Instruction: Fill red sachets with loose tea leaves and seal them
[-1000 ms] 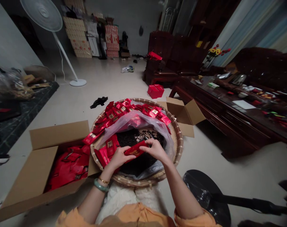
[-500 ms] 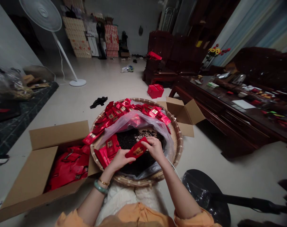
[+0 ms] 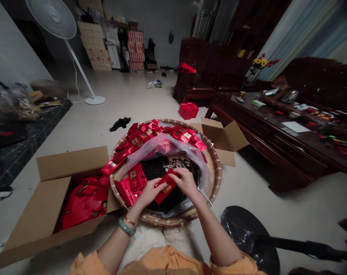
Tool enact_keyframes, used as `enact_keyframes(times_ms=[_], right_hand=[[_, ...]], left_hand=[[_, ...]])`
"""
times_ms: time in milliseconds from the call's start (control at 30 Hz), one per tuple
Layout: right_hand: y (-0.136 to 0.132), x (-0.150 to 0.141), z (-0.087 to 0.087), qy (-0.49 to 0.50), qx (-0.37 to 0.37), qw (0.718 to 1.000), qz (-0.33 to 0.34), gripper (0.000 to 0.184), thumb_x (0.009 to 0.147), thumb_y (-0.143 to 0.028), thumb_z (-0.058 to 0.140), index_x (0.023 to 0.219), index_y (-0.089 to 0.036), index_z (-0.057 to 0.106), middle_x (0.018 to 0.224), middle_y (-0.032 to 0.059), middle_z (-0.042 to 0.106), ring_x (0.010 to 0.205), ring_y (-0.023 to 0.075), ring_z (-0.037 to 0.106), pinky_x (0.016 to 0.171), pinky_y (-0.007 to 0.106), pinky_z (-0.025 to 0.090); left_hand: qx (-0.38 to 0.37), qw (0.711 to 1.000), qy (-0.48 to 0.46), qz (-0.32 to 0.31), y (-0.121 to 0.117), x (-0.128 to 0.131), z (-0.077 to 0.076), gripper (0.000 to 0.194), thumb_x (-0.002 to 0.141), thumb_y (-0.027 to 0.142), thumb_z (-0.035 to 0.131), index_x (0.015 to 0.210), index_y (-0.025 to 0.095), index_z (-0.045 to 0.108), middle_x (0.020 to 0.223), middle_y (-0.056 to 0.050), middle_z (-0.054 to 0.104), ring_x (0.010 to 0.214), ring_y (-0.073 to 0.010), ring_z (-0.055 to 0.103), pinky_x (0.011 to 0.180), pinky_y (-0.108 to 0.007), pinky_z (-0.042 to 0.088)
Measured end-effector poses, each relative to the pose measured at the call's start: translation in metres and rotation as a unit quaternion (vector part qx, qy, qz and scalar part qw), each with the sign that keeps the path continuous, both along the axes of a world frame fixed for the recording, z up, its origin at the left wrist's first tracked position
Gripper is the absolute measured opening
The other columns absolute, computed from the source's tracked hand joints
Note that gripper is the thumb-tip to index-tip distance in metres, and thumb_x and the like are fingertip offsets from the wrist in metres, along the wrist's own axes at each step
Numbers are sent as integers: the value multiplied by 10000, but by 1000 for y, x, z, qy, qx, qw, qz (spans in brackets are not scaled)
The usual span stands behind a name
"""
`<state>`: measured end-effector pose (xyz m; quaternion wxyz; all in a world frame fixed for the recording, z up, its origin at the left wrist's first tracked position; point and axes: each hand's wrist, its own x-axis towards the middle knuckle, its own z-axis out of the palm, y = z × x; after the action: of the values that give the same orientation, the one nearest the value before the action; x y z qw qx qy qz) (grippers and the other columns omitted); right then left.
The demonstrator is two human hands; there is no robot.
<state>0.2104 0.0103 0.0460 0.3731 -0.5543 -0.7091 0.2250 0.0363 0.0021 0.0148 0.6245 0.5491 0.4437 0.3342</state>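
Observation:
A red packet with a gold label is held tilted over the basket, between both hands. My left hand pinches its left side, thumb and fingers on the label's face. The packet's upper right end is gripped by my right hand. Below them, dark loose tea-like leaves lie on clear plastic sheeting inside a round woven basket. Flat red packets are stacked at the basket's left, near my left hand. Many filled-looking red packets are heaped along the far rim.
An open cardboard box of red packets stands left of the basket. Another open box sits at the far right, beside a dark wooden table. A black round stand base lies at my right; a white fan stands far left.
The red packet has turned steeper, its lower end swinging down. My left hand has shifted slightly right and its fingers now lie across the packet's face.

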Motion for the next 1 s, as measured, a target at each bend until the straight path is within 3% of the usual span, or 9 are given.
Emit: enact_keyframes(times_ms=[100,167,300,467,600,700,767,900,1000], right_hand=[[-2,5,11,-38,23,999,-22,189,796,-385,606,798,-216,691,791,58,675,813,203,565,780,320,376],[-2,8,17,-61,5,998,-14,196,795,-386,609,747,-215,693,725,52,664,753,192,559,734,305,373],[0,9,20,-68,-57,995,40,339,831,-370,542,557,-185,618,518,0,554,513,116,448,528,240,301],[1,7,12,-22,-117,990,77,322,836,-336,514,571,-179,610,488,-30,521,466,96,420,460,220,254],[1,6,6,41,-72,996,27,151,780,-314,584,778,-198,679,695,6,658,627,141,562,574,228,394],[1,4,-2,114,-9,992,-56,371,734,-334,631,1081,-202,614,911,56,663,711,159,585,639,259,452],[1,3,-9,143,-24,986,-77,473,694,-366,668,1126,-190,586,895,61,650,638,145,557,589,257,453],[-1,1,-20,198,-124,971,-50,278,665,-419,673,786,-169,660,627,6,608,517,121,496,490,235,400],[-2,1,-20,255,-173,950,-45,296,667,-461,654,656,-166,633,523,-19,554,428,96,431,415,221,332]], left_hand=[[-79,994,-70,25,-5,5,-3,509,675,537,645,974,127,607,769,-25,675,615,-164,629,602,-296,512],[-98,990,-91,39,-7,7,-4,525,659,549,656,971,131,595,738,-13,664,582,-151,618,575,-287,509],[-77,992,-93,46,-9,10,-5,478,662,526,667,918,129,599,737,-10,663,625,-142,616,610,-267,500],[-60,993,-87,45,-10,10,-7,433,659,466,692,915,133,587,775,-13,679,694,-148,630,649,-246,478],[-71,992,-88,47,-11,10,-8,467,658,473,692,955,148,537,795,-21,687,707,-164,649,669,-270,488],[-76,989,-103,68,-11,12,-8,497,648,491,696,955,157,493,811,-30,688,709,-171,657,671,-281,498],[-80,987,-113,76,-12,13,-8,517,632,492,710,955,163,477,831,-37,689,717,-175,660,669,-282,502],[-102,986,-118,51,-15,15,-4,545,623,524,708,962,157,491,783,-30,680,654,-165,652,636,-275,503],[-120,985,-115,42,-17,15,-2,554,670,624,605,934,143,532,744,-23,659,584,-159,635,583,-281,504]])
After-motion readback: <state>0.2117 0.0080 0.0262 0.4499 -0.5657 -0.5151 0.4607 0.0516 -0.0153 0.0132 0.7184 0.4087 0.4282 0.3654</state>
